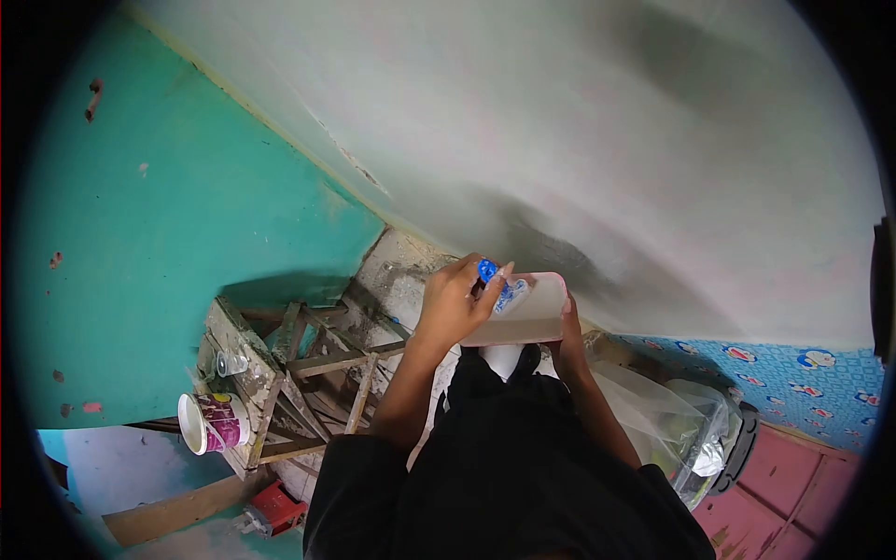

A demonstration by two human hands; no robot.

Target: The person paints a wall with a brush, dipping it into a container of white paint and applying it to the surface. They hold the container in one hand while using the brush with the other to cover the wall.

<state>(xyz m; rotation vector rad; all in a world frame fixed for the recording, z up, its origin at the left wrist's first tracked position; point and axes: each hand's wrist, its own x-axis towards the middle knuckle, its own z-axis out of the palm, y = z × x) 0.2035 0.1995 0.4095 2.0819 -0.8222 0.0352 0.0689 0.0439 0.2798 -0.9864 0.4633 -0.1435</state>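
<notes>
My left hand [457, 297] is closed around a small item with a bright blue top [486, 271]. Below its fingers shows a clear part with blue print [511, 295], over the inside of a shallow rectangular container. That container [513, 331] is pale, with a pinkish rim, and is held out in front of my body. On its far right side my right hand [568, 322] grips the edge, most of its fingers hidden behind the wall. I cannot tell exactly what the blue-topped item is.
At left stands a worn wooden trestle [317, 364], with a white and purple bucket [213, 422] and a clear cup [231, 364] on it. A red object [275, 509] lies below. Plastic sheeting [653, 411] covers things at right. A pale wall [607, 140] rises close ahead.
</notes>
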